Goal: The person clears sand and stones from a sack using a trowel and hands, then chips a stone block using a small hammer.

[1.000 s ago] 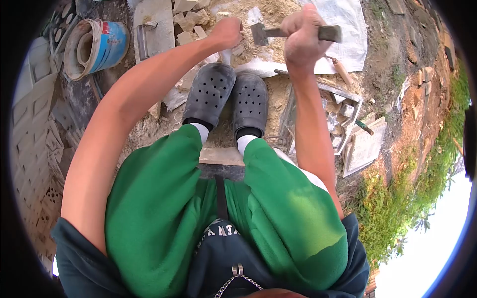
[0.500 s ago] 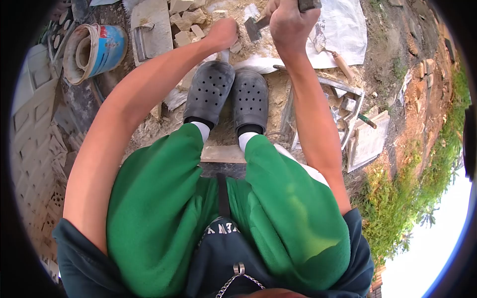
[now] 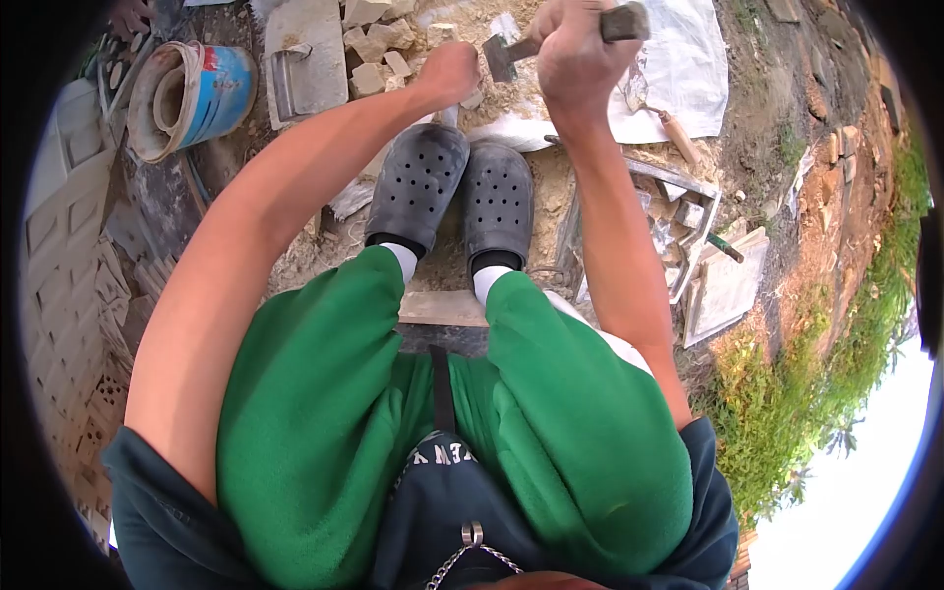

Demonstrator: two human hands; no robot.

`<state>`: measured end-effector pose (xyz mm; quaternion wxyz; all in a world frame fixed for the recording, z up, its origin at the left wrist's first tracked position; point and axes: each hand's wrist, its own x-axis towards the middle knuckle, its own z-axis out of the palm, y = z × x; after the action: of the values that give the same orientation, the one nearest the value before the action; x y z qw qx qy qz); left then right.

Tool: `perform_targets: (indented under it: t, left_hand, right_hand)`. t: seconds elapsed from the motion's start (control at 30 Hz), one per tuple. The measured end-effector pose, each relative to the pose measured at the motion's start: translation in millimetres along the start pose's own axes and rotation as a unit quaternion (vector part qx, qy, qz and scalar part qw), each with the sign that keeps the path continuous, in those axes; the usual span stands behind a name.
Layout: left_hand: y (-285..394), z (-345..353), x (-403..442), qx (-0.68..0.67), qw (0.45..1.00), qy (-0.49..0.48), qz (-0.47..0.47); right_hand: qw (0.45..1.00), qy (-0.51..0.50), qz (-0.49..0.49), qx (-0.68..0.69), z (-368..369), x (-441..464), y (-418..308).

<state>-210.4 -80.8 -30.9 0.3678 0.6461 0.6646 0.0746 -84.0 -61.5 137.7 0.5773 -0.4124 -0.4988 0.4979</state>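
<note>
My right hand (image 3: pixel 582 64) is closed around the handle of a hammer (image 3: pixel 501 60). The hammer's head points left, and the dark handle end sticks out past my fist on the right. To the left, my left hand (image 3: pixel 451 73) is closed in a fist low over the rubble; whatever it grips is hidden. A pale piece (image 3: pixel 448 115) shows just below that fist, above my grey clogs (image 3: pixel 418 182). Broken pale stone pieces (image 3: pixel 372 44) lie beyond my left hand. A white sheet (image 3: pixel 688 69) spreads on the right.
A blue and white bucket (image 3: pixel 218 95) stands at left, beside a dusty board (image 3: pixel 317 74) with a metal tool. A wooden-handled trowel (image 3: pixel 678 136) lies on the sheet's edge. At right are a metal frame (image 3: pixel 700 241) and stacked tiles (image 3: pixel 723 290). Another person's hand (image 3: pixel 130 17) shows top left.
The view has shifted slightly, so more of the hammer's handle end shows. My right hand sits slightly lower in view, still gripping the hammer. My left hand stays closed in nearly the same place.
</note>
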Motion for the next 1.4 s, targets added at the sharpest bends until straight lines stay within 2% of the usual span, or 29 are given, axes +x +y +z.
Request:
perform_targets:
  t: [0.03,0.07,0.17,0.27,0.33,0.37,0.4,0.47,0.53,0.57,0.6,0.67,0.7,0.73,0.77,0.8,0.87,1.0,1.13,1.17,1.2,1.27,1.3,1.4]
  left_hand:
    - [-1,2,1,0.012,1.0,-0.003,0.01]
    - [-2,4,2,0.011,1.0,-0.003,0.012]
    - [-9,11,5,0.007,1.0,0.0,0.022]
    - [-7,10,6,0.027,0.999,0.01,-0.029]
    - [-4,4,5,-0.008,0.999,-0.003,-0.038]
    - [-2,1,6,-0.008,0.999,-0.004,-0.035]
    - [1,-5,7,0.001,0.999,-0.022,-0.05]
    - [4,-17,11,0.012,0.997,-0.041,-0.066]
    - [7,-35,14,0.066,0.989,-0.13,-0.025]
    - [-2,-26,20,0.031,0.996,-0.086,-0.019]
    - [-6,-28,24,0.031,0.996,-0.085,-0.02]
    - [-8,-32,28,0.073,0.989,-0.131,0.002]
    - [-9,-32,27,0.073,0.989,-0.131,0.004]
    - [-9,-29,27,0.088,0.987,-0.13,0.02]
    - [-11,-26,27,0.104,0.986,-0.129,0.036]
    - [-14,-19,26,0.105,0.985,-0.13,0.035]
    - [-22,-7,22,0.086,0.992,-0.019,0.087]
    - [0,-34,-1,0.124,0.989,-0.073,0.037]
    - [-5,-32,-10,0.172,0.978,-0.088,0.075]
    - [-2,-33,-14,0.169,0.978,-0.09,0.087]
    - [-2,-30,-16,0.168,0.978,-0.088,0.085]
    - [-1,-24,-21,0.156,0.981,-0.082,0.083]
    - [3,-26,-24,0.156,0.981,-0.081,0.082]
    - [17,-25,-30,0.151,0.981,-0.099,0.066]
  right_hand:
    - [0.993,0.006,-0.069,-0.091,4,-2,12]
    - [0.997,0.035,-0.02,-0.061,5,-5,22]
    - [0.998,0.015,-0.015,-0.058,-1,4,12]
    - [1.0,-0.016,-0.009,0.018,-5,5,8]
    - [0.994,-0.017,-0.106,-0.028,-8,4,21]
    - [0.997,0.014,0.03,-0.067,-5,-11,27]
    - [0.998,-0.011,0.05,-0.046,-3,-6,25]
    - [0.997,-0.026,0.0,-0.071,-2,2,19]
    - [0.998,-0.029,-0.007,-0.046,1,-1,-4]
    - [0.999,-0.036,-0.017,-0.022,1,-2,-11]
    - [0.999,-0.038,-0.016,-0.022,-2,-2,-8]
    - [0.996,-0.077,0.0,-0.037,-13,-7,17]
    - [0.969,-0.061,-0.171,-0.17,-15,-5,60]
    - [0.895,0.01,-0.33,-0.3,-16,-2,103]
    - [0.969,-0.038,-0.158,-0.184,-12,0,67]
    - [0.994,-0.084,0.024,-0.059,-6,4,31]
    - [0.997,-0.06,0.036,-0.038,2,-2,-1]
    - [0.997,-0.058,0.056,-0.021,-3,-13,19]
    - [0.994,-0.084,0.036,-0.061,-3,-3,15]
    - [0.994,-0.062,0.073,-0.059,-5,-7,5]
    - [0.991,-0.083,-0.071,-0.076,-6,0,-4]
    - [0.993,-0.059,-0.091,-0.047,-12,-8,-7]
    - [0.996,-0.049,-0.038,-0.066,-14,-16,-9]
    - [0.998,-0.059,0.0,-0.018,-20,-25,16]
